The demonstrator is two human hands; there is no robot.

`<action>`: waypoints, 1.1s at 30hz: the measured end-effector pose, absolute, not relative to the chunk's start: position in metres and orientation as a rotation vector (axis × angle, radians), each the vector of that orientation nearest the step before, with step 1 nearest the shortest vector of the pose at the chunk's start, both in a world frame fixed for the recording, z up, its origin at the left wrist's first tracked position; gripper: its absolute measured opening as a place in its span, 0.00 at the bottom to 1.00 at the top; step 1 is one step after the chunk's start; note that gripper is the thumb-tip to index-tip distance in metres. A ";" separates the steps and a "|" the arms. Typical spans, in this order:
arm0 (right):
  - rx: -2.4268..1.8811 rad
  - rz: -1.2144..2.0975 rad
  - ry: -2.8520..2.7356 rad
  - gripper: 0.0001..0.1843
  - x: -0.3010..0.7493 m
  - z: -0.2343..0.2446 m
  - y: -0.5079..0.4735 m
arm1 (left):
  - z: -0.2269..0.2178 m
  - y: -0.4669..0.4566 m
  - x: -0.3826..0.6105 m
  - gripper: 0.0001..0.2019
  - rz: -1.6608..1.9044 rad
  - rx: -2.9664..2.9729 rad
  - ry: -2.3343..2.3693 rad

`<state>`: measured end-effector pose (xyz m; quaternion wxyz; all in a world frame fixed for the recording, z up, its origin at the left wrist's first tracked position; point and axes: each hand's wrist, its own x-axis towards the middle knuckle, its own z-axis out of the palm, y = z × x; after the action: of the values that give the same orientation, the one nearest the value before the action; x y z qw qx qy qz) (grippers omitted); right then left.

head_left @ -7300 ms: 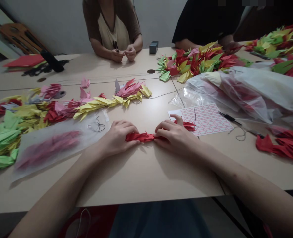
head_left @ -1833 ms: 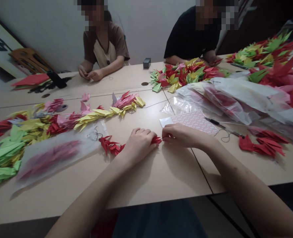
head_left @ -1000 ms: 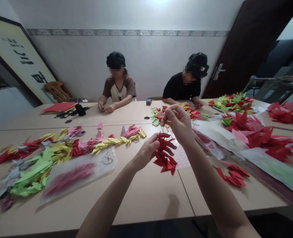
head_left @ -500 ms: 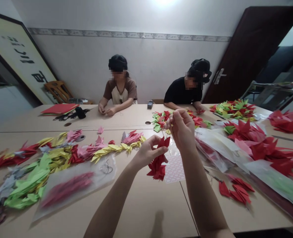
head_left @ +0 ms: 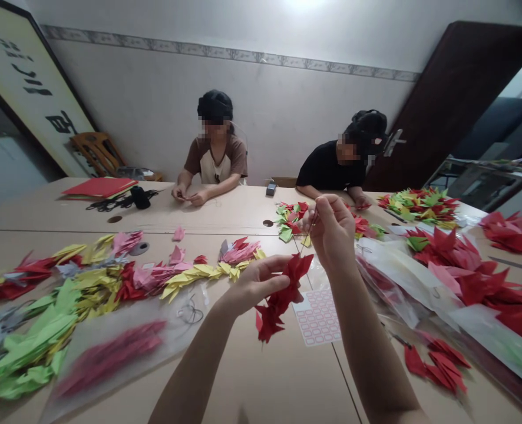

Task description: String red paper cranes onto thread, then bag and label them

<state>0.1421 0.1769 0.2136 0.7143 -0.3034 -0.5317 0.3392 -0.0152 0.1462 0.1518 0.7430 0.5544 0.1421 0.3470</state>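
Note:
A string of red folded paper cranes (head_left: 281, 297) hangs in the air above the table (head_left: 265, 377). My left hand (head_left: 254, 285) pinches its upper part from the left, fingers closed. Higher up, my right hand (head_left: 331, 232) is closed on the thin thread (head_left: 306, 238) that runs up from the cranes. A sticker sheet (head_left: 318, 315) with red outlines lies on the table just below both hands.
Strings of yellow, pink, red and green cranes (head_left: 88, 282) lie at left, with a plastic bag of pink cranes (head_left: 106, 356). Loose red cranes (head_left: 435, 362) and clear bags (head_left: 420, 277) lie at right. Two other people (head_left: 214, 162) (head_left: 344, 168) sit across the table.
The red crane string was lifted off the table and now hangs from the thread. My right hand rose with the thread; my left hand slid along the cranes. The camera tilted up.

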 end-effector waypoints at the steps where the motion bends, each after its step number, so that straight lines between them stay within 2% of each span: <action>1: -0.652 0.759 -1.168 0.15 0.141 0.215 0.177 | 0.152 0.146 -0.017 0.16 0.750 1.232 0.337; 8: -0.621 0.619 -1.078 0.15 0.137 0.219 0.175 | 0.158 0.141 -0.019 0.14 0.689 1.245 0.466; 14: -0.676 0.621 -1.183 0.15 0.133 0.216 0.164 | 0.156 0.139 -0.017 0.23 0.704 1.307 0.280; 20: -0.668 0.666 -1.188 0.15 0.129 0.215 0.159 | 0.155 0.131 -0.010 0.16 0.813 1.313 0.356; 29: -0.618 0.552 -0.999 0.14 0.126 0.215 0.163 | 0.153 0.134 -0.013 0.14 0.866 1.465 0.574; 33: -0.583 0.571 -0.985 0.13 0.127 0.213 0.169 | 0.152 0.132 -0.010 0.12 0.848 1.374 0.514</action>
<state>0.1272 0.1689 0.2127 0.8023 -0.2722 -0.4596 0.2664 -0.0103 0.1319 0.1521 0.6620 0.6078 0.2272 0.3751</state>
